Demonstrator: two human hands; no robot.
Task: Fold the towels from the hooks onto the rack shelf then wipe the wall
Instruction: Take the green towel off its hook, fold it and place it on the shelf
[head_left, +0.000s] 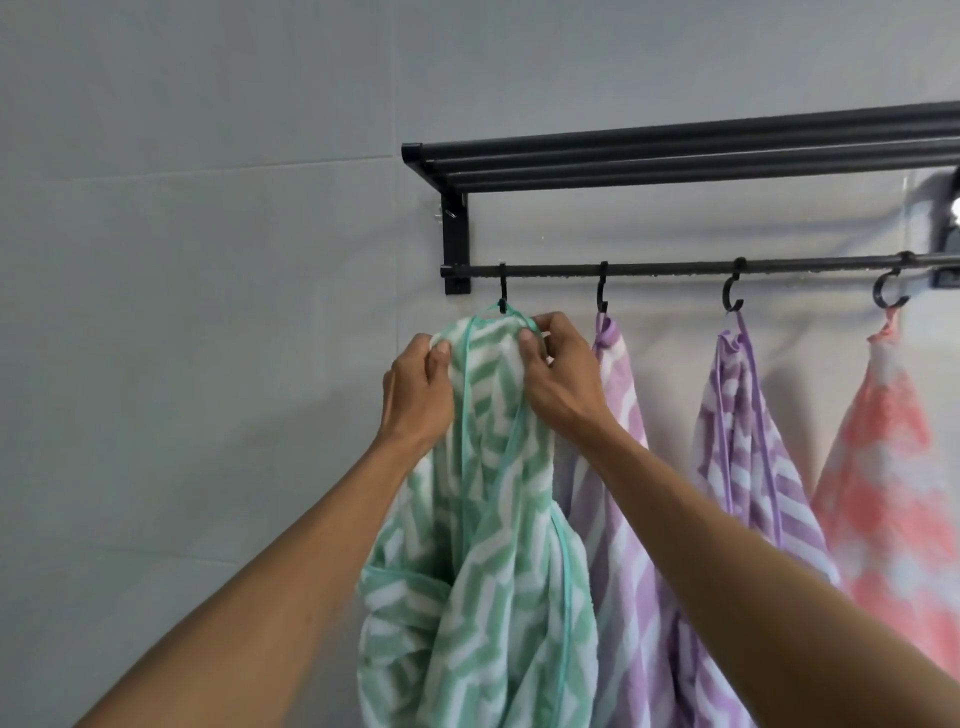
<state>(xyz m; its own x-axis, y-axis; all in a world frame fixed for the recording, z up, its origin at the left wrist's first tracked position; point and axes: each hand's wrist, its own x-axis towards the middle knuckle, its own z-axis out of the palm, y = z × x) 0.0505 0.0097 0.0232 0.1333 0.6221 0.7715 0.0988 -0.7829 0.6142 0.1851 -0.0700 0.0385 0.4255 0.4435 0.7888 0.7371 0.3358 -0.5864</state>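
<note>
A green and white zigzag towel (488, 519) hangs by its loop from the leftmost black hook (502, 293) on the rack's rail. My left hand (415, 395) pinches the towel's top edge on its left side. My right hand (558, 374) pinches the top edge on its right side, just under the hook. Two purple and white towels (618, 467) (748, 457) hang from the second and third hooks. A pink and white towel (893, 467) hangs from the fourth hook. The black rack shelf (675, 156) of parallel bars runs above the rail.
The grey tiled wall (208, 260) fills the left side and the space behind the rack. A black bracket (456, 234) fixes the rack's left end to the wall. Another bracket (948, 208) shows at the right edge.
</note>
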